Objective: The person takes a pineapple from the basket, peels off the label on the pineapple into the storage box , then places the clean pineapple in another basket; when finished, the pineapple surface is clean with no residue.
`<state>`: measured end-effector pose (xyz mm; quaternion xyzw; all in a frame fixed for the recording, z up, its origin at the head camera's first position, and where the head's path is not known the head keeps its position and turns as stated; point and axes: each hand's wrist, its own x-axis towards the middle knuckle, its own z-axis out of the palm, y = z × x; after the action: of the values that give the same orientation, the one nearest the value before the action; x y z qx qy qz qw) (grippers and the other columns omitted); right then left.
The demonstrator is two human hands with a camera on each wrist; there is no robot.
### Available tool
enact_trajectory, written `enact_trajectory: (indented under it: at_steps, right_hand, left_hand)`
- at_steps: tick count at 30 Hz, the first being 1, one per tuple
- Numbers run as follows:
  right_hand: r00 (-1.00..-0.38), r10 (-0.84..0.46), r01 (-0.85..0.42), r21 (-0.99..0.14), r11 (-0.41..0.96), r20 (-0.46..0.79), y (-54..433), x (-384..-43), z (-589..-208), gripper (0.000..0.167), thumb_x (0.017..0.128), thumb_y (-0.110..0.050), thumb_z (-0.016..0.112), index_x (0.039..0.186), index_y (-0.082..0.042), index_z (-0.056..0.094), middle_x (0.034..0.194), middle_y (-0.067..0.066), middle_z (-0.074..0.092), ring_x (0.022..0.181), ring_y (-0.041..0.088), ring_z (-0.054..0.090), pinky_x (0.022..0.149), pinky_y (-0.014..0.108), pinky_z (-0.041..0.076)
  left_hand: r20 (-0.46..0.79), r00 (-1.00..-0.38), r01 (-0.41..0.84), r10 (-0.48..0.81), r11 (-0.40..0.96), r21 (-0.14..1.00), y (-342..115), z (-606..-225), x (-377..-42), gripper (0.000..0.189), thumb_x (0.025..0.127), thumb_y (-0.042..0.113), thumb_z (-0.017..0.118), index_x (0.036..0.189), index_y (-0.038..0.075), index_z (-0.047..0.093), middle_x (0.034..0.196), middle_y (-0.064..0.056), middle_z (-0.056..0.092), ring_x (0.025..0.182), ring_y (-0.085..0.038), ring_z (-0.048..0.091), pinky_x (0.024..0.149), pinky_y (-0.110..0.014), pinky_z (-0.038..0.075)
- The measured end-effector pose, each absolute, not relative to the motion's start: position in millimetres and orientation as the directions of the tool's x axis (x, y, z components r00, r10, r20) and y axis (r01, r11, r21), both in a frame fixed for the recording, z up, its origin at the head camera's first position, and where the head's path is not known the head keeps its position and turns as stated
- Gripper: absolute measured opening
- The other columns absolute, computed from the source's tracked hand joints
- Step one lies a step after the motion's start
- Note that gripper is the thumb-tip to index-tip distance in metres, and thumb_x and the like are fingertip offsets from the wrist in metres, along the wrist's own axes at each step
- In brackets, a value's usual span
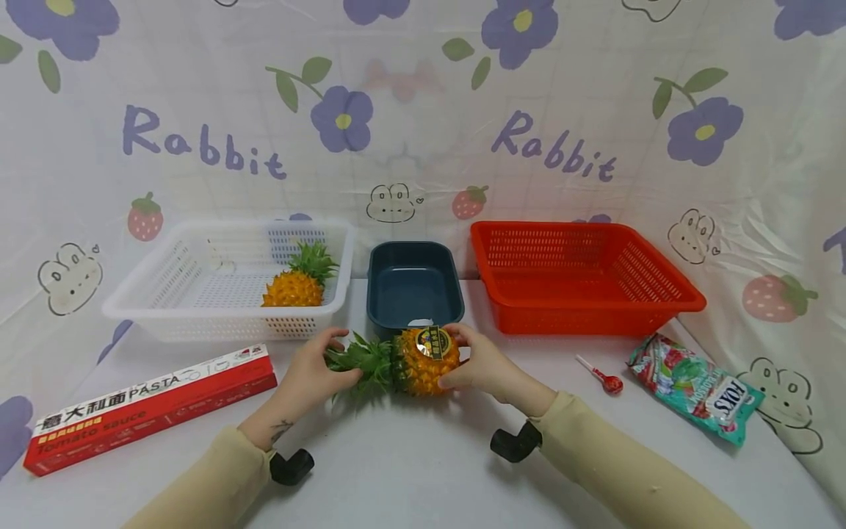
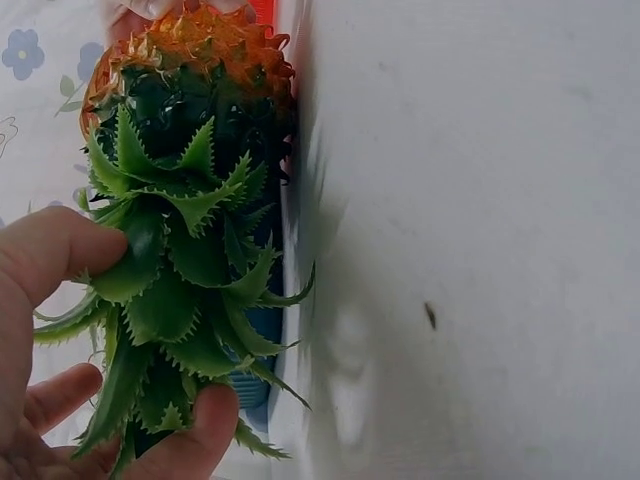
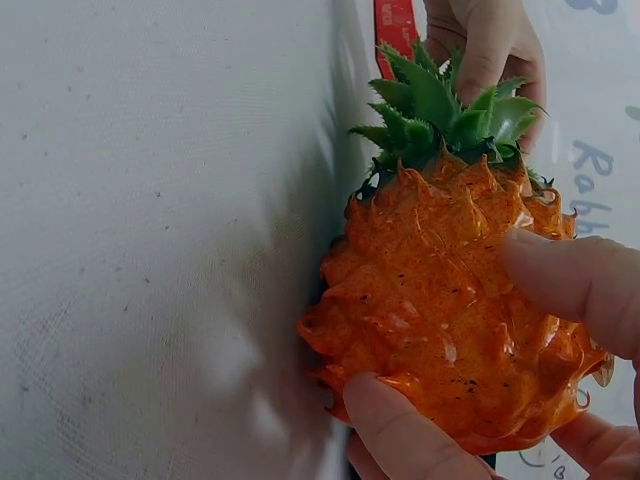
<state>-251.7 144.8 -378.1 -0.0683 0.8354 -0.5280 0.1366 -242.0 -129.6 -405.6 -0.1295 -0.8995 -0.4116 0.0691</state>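
A pineapple (image 1: 423,378) lies sideways low over the table's middle, its orange body to the right and its spiky green crown (image 1: 371,365) to the left. A round gold-and-black label is stuck on its body. My left hand (image 1: 316,373) holds the crown, with thumb and fingers around the leaves (image 2: 165,310) in the left wrist view. With my right hand (image 1: 487,364) I grip the base end of the orange body (image 3: 450,310), fingers spread around it. Just behind the fruit stands a dark blue bin (image 1: 415,290), its front partly hidden by the pineapple.
At back left, a white basket (image 1: 218,323) contains another pineapple (image 1: 294,289). A red basket (image 1: 581,317) stands at back right. The pasta box (image 1: 152,408) lies on the left. Towards the right are a lollipop (image 1: 609,383) and a teal snack bag (image 1: 694,389).
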Motion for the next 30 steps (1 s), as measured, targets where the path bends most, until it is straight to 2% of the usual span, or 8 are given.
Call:
enact_trajectory:
  at_steps: [8,12,14,16,19,22,25,30]
  right_hand:
    - [-0.943,-0.284,0.032,-0.894,0.447,-0.175,146.0,-254.4,-377.3,0.079,0.066,0.002,0.078,0.134,-0.015,0.04,0.127,0.016,0.041,0.104,0.033,0.051,0.07,0.034,0.056]
    - [-0.934,-0.302,0.018,-0.871,0.49,-0.19,151.1,-256.1,-367.2,0.077,0.074,-0.017,0.077,0.139,-0.017,0.035,0.136,0.016,0.038,0.108,0.033,0.052,0.075,0.038,0.054]
    - [-0.943,-0.291,-0.007,-0.864,0.504,-0.163,152.7,-257.1,-358.0,0.07,0.079,-0.027,0.073,0.138,-0.016,0.036,0.138,0.014,0.038,0.11,0.032,0.052,0.078,0.04,0.053]
    - [-0.957,-0.27,-0.054,-0.852,0.52,-0.104,152.7,-258.4,-348.2,0.058,0.084,-0.034,0.066,0.134,-0.014,0.043,0.134,0.014,0.045,0.109,0.033,0.053,0.081,0.043,0.051]
    - [-0.97,-0.245,-0.148,-0.8,0.581,0.002,150.8,-261.7,-337.2,0.038,0.089,-0.032,0.06,0.121,-0.013,0.054,0.124,0.011,0.052,0.108,0.032,0.052,0.084,0.044,0.049]
    - [-0.958,-0.275,-0.251,-0.719,0.648,0.086,147.7,-264.9,-332.2,0.026,0.09,-0.025,0.057,0.111,-0.011,0.06,0.12,0.01,0.054,0.109,0.031,0.05,0.087,0.045,0.047]
    - [-0.931,-0.341,-0.34,-0.65,0.68,0.13,144.9,-268.5,-332.2,0.023,0.09,-0.02,0.055,0.106,-0.007,0.063,0.121,0.011,0.054,0.11,0.029,0.05,0.089,0.044,0.047]
    - [-0.899,-0.423,-0.409,-0.561,0.72,0.112,140.4,-271.4,-335.5,0.024,0.091,-0.017,0.052,0.104,-0.004,0.066,0.116,0.011,0.056,0.105,0.025,0.053,0.086,0.039,0.049]
  left_hand:
    - [0.248,-0.953,0.301,0.172,0.626,0.719,-129.7,-407.8,-243.4,0.061,0.073,0.02,0.076,0.127,0.009,0.05,0.107,-0.012,0.063,0.092,-0.024,0.057,0.077,-0.038,0.046]
    - [0.24,-0.955,0.296,0.175,0.624,0.723,-129.5,-407.6,-242.6,0.062,0.073,0.021,0.076,0.127,0.01,0.049,0.108,-0.012,0.063,0.093,-0.025,0.057,0.078,-0.038,0.047]
    - [0.234,-0.956,0.293,0.177,0.623,0.725,-130.1,-407.4,-242.1,0.062,0.073,0.021,0.076,0.128,0.01,0.049,0.109,-0.012,0.062,0.094,-0.025,0.057,0.078,-0.039,0.047]
    - [0.235,-0.955,0.295,0.179,0.62,0.727,-131.0,-407.1,-241.7,0.062,0.074,0.021,0.076,0.128,0.008,0.048,0.109,-0.013,0.062,0.094,-0.025,0.057,0.078,-0.039,0.047]
    - [0.239,-0.955,0.295,0.174,0.618,0.729,-131.7,-406.7,-241.0,0.063,0.073,0.02,0.076,0.128,0.007,0.048,0.109,-0.013,0.062,0.093,-0.025,0.057,0.078,-0.039,0.047]
    - [0.248,-0.953,0.302,0.174,0.616,0.727,-131.6,-407.2,-240.9,0.062,0.073,0.019,0.076,0.128,0.006,0.049,0.107,-0.013,0.062,0.093,-0.025,0.057,0.078,-0.038,0.047]
    - [0.25,-0.952,0.304,0.175,0.613,0.729,-131.2,-408.3,-241.0,0.062,0.073,0.018,0.076,0.127,0.006,0.049,0.106,-0.013,0.062,0.093,-0.024,0.057,0.077,-0.038,0.046]
    - [0.244,-0.953,0.301,0.177,0.611,0.732,-130.5,-408.9,-241.4,0.063,0.073,0.018,0.077,0.128,0.007,0.048,0.107,-0.013,0.062,0.093,-0.024,0.057,0.078,-0.037,0.046]
